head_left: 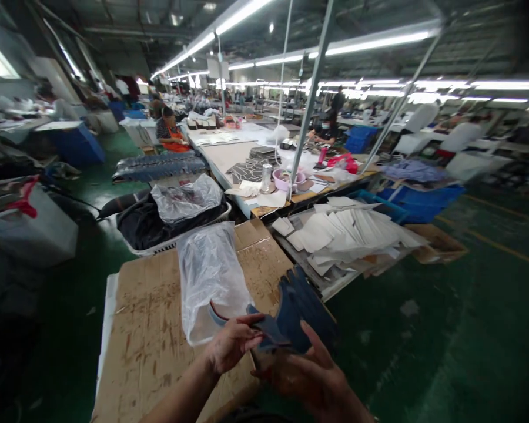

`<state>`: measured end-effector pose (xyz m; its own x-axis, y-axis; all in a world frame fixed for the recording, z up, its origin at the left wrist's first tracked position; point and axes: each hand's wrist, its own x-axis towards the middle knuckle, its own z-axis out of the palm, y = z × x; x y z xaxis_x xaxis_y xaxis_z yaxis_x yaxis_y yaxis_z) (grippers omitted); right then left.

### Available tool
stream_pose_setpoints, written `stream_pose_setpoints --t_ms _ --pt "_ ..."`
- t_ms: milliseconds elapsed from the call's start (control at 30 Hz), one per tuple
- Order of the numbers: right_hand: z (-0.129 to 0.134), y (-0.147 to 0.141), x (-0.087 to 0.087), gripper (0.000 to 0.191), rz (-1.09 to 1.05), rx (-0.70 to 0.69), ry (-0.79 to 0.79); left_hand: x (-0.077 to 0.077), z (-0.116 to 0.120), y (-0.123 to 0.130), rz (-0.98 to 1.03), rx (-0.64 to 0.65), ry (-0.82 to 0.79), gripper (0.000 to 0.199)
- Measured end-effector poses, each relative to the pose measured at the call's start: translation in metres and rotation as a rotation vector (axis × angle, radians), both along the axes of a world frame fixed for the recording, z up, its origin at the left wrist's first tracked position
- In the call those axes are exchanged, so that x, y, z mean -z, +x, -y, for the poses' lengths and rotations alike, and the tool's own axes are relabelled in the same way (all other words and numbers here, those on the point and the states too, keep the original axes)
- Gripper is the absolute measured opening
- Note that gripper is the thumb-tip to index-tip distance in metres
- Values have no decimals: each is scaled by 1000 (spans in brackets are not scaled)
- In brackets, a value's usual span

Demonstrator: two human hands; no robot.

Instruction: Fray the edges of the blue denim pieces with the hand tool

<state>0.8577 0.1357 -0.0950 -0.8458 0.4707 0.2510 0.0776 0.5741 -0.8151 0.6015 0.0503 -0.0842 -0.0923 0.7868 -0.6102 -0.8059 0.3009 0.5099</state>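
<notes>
My left hand [233, 343] pinches the edge of a dark blue piece [268, 330] between thumb and fingers. To its right, my right hand [311, 364] is partly blurred, its index finger raised and spread from the others beside the same piece. A stack of dark blue pieces [302, 305] lies just beyond my hands, at the right edge of the cardboard [150, 317]. Under and behind my left hand, a curved blue strip with a reddish edge [217, 314] rests on a clear plastic bag [211, 270].
Behind the cardboard stands a white basket [158, 248] with black cloth and plastic. White sheets [344, 232] are piled on a low table at the right. Farther back is a long worktable [220, 155] with a purple basin [286, 181] and a metal post. People sit beyond.
</notes>
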Motion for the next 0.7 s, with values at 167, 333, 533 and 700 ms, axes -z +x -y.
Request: stream_pose_setpoints --t_ms 167,333,533,700 --pt "-3 -1 -32 74 18 -87 -172 -11 -11 25 -36 135 48 45" --pt "-5 21 -46 72 -42 81 -373 -8 -15 24 -391 561 211 55" --pt "-5 37 -59 76 -175 207 -675 -35 -35 32 -1050 529 655 58" --pt "15 34 -62 78 -309 261 -946 -28 -47 83 -694 613 645 36"
